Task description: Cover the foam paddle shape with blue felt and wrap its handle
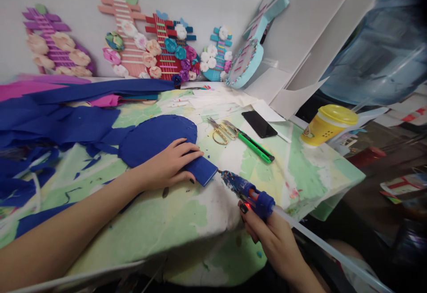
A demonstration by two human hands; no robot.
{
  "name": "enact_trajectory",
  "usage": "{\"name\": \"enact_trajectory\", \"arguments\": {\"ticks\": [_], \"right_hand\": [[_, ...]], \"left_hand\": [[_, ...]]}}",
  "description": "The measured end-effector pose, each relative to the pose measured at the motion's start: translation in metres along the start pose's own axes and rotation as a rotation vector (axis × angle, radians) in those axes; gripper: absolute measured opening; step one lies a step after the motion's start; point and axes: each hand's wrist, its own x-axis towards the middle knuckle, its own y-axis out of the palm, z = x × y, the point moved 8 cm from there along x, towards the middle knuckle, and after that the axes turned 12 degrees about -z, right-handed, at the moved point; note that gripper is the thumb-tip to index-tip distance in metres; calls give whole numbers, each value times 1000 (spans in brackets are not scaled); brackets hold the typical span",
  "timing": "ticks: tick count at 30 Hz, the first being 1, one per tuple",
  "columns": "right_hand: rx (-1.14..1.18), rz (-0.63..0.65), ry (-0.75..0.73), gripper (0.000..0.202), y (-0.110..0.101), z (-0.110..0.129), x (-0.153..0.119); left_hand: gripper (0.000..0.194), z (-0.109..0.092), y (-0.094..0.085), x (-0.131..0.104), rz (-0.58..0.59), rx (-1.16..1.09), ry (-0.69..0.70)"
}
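My left hand [168, 165] lies flat on a blue foam guitar-shaped piece [151, 139], its fingers pressing down the narrow neck end [203, 170]. My right hand [271, 237] grips a blue hot glue gun [248, 193] with a lit red light. The gun's nozzle touches the edge of the foam neck. A clear glue stick [328, 250] trails out of the back of the gun toward the lower right.
Gold scissors [220, 130], a green utility knife [256, 146], a black phone [259, 124] and a yellow lidded cup [327, 125] lie on the green-patterned table [167, 222]. Blue foam scraps [60, 122] pile at left. Finished foam guitars [160, 46] lean on the back wall.
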Motion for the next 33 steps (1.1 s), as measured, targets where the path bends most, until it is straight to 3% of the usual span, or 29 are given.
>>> {"name": "enact_trajectory", "arguments": {"ticks": [19,33], "right_hand": [[-55,-59,-52,30,-3,0,0],[-45,-23,-117,20,0,20,-1]], "left_hand": [[57,-2,-1,0,-4,0,3],[57,0,-1,-1,-24,-38,-18]]}}
